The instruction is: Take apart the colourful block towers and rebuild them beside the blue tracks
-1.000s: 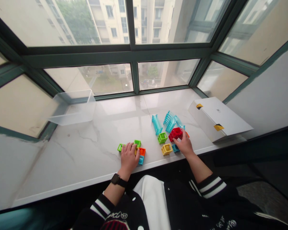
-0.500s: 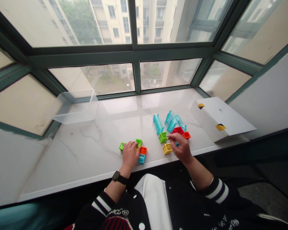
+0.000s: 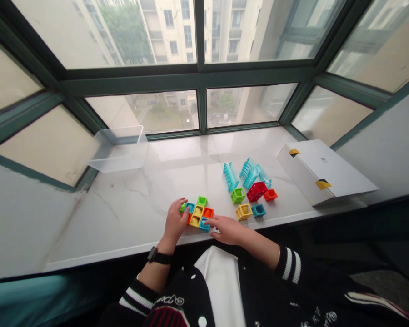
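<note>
A flat group of joined cube building blocks in yellow, orange, blue and green lies near the counter's front edge. My left hand grips its left end, thumb by the front side and fingers over the green and blue cubes. From the right, my right hand holds the near right corner, its fingertips on the blue cube. Loose to the right are a green cube, a yellow cube, a teal cube, a red block and an orange cube.
Behind the loose cubes lie several clear turquoise track pieces. A white box with yellow-and-black tabs stands at the right. At the back left is a clear plastic bin. Window frames border the counter.
My right hand has left the loose cubes and come left to the joined blocks. My left hand has shifted to their left end, uncovering the middle cubes. The view has turned slightly left.
</note>
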A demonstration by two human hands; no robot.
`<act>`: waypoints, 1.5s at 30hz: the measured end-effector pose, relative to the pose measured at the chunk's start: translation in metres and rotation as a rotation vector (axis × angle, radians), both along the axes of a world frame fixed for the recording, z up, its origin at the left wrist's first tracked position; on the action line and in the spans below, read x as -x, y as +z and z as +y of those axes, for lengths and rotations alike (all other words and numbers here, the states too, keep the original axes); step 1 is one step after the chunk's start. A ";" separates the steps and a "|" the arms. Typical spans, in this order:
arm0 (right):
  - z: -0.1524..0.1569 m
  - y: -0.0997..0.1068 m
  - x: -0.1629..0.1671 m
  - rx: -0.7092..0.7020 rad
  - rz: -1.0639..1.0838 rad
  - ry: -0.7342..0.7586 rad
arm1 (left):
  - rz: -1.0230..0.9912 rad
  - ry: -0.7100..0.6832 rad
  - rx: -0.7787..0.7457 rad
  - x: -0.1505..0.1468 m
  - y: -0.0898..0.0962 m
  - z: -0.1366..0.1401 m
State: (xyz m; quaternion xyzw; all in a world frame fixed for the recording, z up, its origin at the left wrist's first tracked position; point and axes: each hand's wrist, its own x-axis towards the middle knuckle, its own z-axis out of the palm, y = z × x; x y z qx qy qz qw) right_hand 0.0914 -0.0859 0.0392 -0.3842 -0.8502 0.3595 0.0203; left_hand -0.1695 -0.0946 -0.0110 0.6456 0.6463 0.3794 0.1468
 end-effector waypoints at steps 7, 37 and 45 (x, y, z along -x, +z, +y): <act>-0.002 -0.010 0.004 -0.032 -0.030 -0.012 | 0.317 -0.040 0.092 -0.036 -0.012 0.013; 0.013 0.026 -0.028 -0.123 0.479 -0.324 | 0.270 -0.035 0.122 -0.043 -0.008 0.019; 0.010 0.033 -0.023 -0.254 0.698 -0.471 | -0.332 -0.273 -0.008 -0.044 0.041 -0.002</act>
